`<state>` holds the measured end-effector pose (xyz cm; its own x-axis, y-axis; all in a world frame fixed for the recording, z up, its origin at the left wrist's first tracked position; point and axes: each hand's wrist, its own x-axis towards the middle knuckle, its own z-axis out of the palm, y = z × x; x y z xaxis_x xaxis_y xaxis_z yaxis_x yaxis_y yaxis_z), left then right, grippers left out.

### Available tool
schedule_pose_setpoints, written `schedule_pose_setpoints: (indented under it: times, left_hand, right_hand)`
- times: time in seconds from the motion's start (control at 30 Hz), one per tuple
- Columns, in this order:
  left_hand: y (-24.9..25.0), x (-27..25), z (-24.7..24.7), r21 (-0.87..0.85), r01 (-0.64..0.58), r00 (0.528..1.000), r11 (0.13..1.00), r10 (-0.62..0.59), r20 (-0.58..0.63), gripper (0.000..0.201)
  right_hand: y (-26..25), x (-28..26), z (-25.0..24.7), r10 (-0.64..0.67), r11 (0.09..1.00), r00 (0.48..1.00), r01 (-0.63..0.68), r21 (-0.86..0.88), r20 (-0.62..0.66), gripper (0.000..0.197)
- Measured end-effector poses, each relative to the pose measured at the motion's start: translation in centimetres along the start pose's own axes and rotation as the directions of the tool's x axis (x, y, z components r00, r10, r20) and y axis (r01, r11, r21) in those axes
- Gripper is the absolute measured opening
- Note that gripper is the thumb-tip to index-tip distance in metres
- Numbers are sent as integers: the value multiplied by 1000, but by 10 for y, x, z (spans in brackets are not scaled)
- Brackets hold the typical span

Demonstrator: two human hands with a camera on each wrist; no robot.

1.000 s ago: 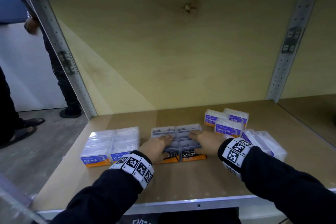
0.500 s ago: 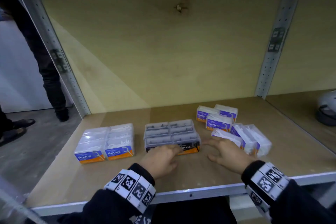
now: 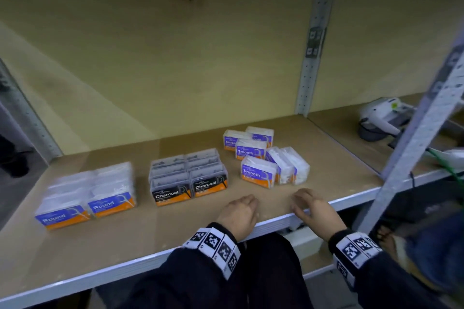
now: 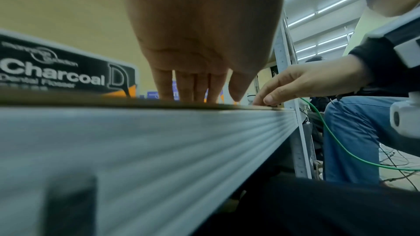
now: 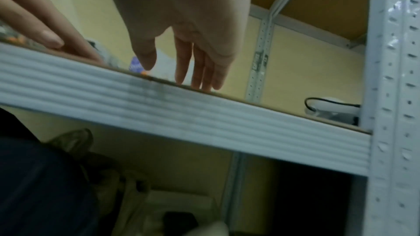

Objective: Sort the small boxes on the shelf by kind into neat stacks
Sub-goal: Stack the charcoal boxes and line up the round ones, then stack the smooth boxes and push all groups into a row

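Three groups of small floss boxes sit on the shelf board (image 3: 155, 231). The blue-and-orange "Round" boxes (image 3: 88, 198) form a tidy block at the left. The black "Charcoal" boxes (image 3: 188, 178) form a tidy block in the middle, their front label also showing in the left wrist view (image 4: 66, 71). The purple "Smooth" boxes (image 3: 261, 158) lie loosely at the right, some tipped on their sides. My left hand (image 3: 238, 213) and right hand (image 3: 311, 206) rest near the front edge, fingers relaxed on the board, holding nothing (image 4: 193, 85) (image 5: 197, 71).
A grey metal rail (image 3: 351, 198) runs along the shelf's front edge. A perforated upright (image 3: 424, 133) stands at the right front corner. In the neighbouring bay lies a white and grey device (image 3: 381, 120) with cables. Another person's jeans (image 4: 354, 132) are at the right.
Both hands have drawn back from the Charcoal boxes to the shelf's front edge. The Charcoal block stands free. The head view has swung right and closer.
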<state>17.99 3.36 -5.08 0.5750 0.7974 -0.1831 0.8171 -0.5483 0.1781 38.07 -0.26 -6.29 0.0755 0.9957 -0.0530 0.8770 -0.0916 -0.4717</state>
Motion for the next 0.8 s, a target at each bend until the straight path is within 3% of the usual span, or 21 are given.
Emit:
schedule_pose_setpoints:
  times: [0.13,0.27,0.4,0.57,0.67,0.8]
  left_hand:
    - [7,13,11,-5,78,996,997,-78,37,54]
    - [4,14,22,-53,94,996,994,-93,12,54]
    - [0,11,26,-87,85,996,993,-87,-26,55]
    - [2,10,32,-80,87,991,993,-94,-92,82]
    - [3,10,36,-69,90,987,994,-98,-126,102]
    - [4,10,36,-78,104,985,991,-113,-127,102]
  right_hand:
    - [9,5,2,39,999,999,-40,-22,-30,51]
    - [16,13,10,7,989,999,-1,-148,36,102]
    - [27,16,18,-21,983,1000,22,-184,9,113]
    - [25,12,23,-10,979,1000,9,-203,-8,135]
    - [25,10,23,-1,977,1000,-3,-213,-17,123]
    - [25,11,23,-16,968,999,8,-251,-28,114]
